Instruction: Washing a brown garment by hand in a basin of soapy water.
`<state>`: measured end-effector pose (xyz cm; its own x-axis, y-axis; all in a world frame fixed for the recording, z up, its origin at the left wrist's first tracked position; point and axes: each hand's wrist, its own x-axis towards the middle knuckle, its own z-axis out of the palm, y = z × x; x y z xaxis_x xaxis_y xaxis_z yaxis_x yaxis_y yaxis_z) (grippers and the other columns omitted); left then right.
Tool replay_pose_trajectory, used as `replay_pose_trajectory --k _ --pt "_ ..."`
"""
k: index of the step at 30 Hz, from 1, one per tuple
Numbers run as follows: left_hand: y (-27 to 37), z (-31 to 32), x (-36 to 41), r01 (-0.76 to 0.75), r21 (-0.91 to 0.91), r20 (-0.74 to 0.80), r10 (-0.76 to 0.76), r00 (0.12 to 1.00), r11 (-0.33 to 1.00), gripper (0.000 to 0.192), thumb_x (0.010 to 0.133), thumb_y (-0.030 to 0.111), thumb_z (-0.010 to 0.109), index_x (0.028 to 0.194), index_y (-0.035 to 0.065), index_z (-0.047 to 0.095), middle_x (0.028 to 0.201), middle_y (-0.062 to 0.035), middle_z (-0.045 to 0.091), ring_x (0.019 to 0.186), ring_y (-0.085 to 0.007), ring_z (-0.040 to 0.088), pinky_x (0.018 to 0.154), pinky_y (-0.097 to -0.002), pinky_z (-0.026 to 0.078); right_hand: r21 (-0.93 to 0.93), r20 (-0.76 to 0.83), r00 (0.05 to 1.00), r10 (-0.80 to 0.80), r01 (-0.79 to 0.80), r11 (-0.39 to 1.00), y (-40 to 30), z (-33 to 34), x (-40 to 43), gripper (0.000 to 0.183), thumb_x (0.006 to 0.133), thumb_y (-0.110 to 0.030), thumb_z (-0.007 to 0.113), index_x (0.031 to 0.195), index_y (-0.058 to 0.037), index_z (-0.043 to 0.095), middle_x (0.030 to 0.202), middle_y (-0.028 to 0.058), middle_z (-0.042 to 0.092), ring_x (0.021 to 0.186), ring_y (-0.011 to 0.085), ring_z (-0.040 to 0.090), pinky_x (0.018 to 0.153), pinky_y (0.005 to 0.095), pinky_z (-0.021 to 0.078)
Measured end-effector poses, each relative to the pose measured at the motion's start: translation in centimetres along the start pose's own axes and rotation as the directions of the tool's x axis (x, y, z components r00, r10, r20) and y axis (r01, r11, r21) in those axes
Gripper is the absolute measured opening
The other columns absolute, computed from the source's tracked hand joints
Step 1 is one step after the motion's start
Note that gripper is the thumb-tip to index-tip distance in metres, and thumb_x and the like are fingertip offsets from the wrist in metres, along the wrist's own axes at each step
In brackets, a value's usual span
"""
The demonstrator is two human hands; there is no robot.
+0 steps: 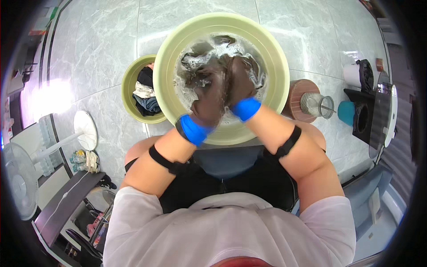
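Note:
A large pale green basin (pixel 275 43) holds soapy water with white suds (pixel 230 49). Dark wet cloth (pixel 201 49) lies partly under the water. Both my hands are in dark brown gloves, with bright blue bands at the wrists. My left hand (pixel 210 98) and my right hand (pixel 241 80) are pressed close together over the basin, gripping the dark cloth between them. Motion blurs them, and the fingers are hard to tell from the cloth.
Left of the basin, a smaller green tub (pixel 128 88) holds black, white and denim clothes (pixel 146 103). At right, a glass jar (pixel 310 101) with white contents stands on a reddish-brown round stool (pixel 295 88). A standing fan (pixel 20 180) is at far left. The floor is grey tile (pixel 103 43).

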<state>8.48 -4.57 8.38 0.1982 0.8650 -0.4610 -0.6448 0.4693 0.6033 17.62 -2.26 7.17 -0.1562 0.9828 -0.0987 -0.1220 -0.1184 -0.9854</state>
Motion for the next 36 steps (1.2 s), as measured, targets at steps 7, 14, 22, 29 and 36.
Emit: replay_pose_trajectory --k 7,14,22,29,36 --pt "1.5 -1.4 0.9 0.031 -0.171 0.08 -0.018 0.997 0.985 0.053 0.1 0.048 0.036 0.132 0.007 0.047 0.124 -0.0112 0.053 0.115 -0.0214 0.05 0.099 -0.0352 0.041 -0.901 0.108 0.968 -0.227 0.192 0.389 -0.2 2.0 -3.0 0.024 0.1 -0.021 0.04 0.104 0.0007 0.051 0.1 0.0174 0.061 0.091 0.0279 0.06 0.081 0.0382 0.0489" --pt "0.9 0.9 -0.2 0.003 0.029 0.08 -0.005 0.997 1.0 0.058 0.101 0.045 0.033 0.141 0.0035 0.036 0.141 -0.0107 0.042 0.128 -0.0226 0.042 0.108 -0.0352 0.033 -0.341 -0.081 0.991 -0.107 0.073 0.937 4.9 -1.1 0.4 0.025 0.088 -0.024 0.054 0.098 -0.0017 0.049 0.092 0.0212 0.058 0.085 0.0344 0.06 0.072 0.0393 0.0495" --pt "-3.0 -0.4 0.5 -0.119 0.104 0.046 0.114 0.992 0.988 0.062 0.101 0.047 0.034 0.142 0.0014 0.032 0.143 -0.011 0.039 0.13 -0.0226 0.038 0.11 -0.0346 0.03 -0.239 -0.137 0.99 0.019 -0.051 0.97 0.9 -0.2 0.3 0.023 0.092 -0.021 0.049 0.101 -0.0006 0.051 0.091 0.0232 0.058 0.087 0.0356 0.06 0.071 0.0395 0.0492" --pt "-0.2 0.0 0.3 0.032 -0.106 0.069 -0.025 0.997 0.994 0.059 0.1 0.046 0.036 0.139 0.0028 0.038 0.134 -0.0109 0.045 0.122 -0.0221 0.044 0.104 -0.0337 0.036 -0.678 -0.058 0.998 0.03 -0.061 0.733 1.6 0.4 -0.4 0.02 0.099 -0.017 0.04 0.106 -0.0006 0.049 0.104 0.0132 0.058 0.09 0.0189 0.057 0.08 0.0341 0.0489" --pt "1.4 -1.4 1.7 0.079 -0.191 0.19 -0.042 0.981 0.978 0.056 0.1 0.047 0.036 0.137 0.0061 0.042 0.134 -0.0104 0.048 0.123 -0.0234 0.045 0.104 -0.0371 0.037 -0.888 -0.076 0.966 -0.249 0.048 0.457 1.7 1.8 -2.6 0.037 0.103 -0.028 0.034 0.117 0.0002 0.053 0.097 0.0114 0.061 0.085 0.023 0.058 0.077 0.0402 0.0474"
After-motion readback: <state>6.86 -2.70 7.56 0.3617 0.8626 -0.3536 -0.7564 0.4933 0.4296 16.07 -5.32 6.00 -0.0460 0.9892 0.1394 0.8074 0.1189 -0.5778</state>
